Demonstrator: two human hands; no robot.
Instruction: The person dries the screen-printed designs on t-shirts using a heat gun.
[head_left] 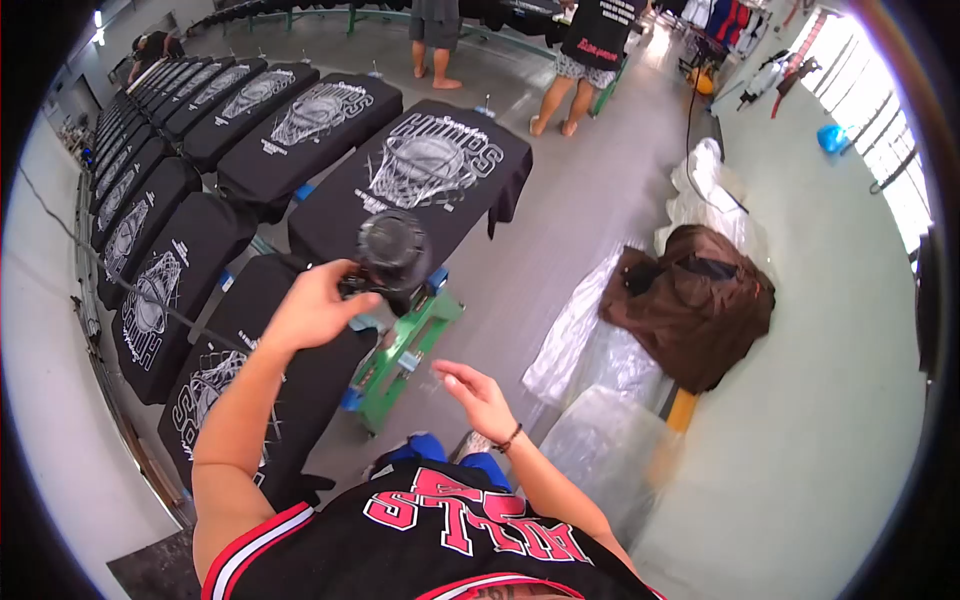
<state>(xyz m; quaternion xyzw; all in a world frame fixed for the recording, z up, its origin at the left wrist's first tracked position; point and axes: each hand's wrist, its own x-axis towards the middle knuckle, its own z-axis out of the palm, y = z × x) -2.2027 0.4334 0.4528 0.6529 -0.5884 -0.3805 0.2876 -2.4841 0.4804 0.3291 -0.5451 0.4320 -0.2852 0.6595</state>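
My left hand (318, 302) grips a black round device (392, 245) by a dark part between thumb and fingers. It hovers over the near edge of a board covered with a black printed shirt (430, 165). Lower and to the right, my right hand (478, 400) is empty, its fingers stretched out, beside a green metal frame (410, 355). Below my left forearm lies another black printed shirt (215, 390).
Rows of shirt-covered boards (312, 118) run to the upper left. A cable (150, 298) crosses the left rows. Two people (592, 45) (435, 35) stand ahead. Brown cloth (695, 305) and clear plastic sheeting (610, 440) lie along the right wall.
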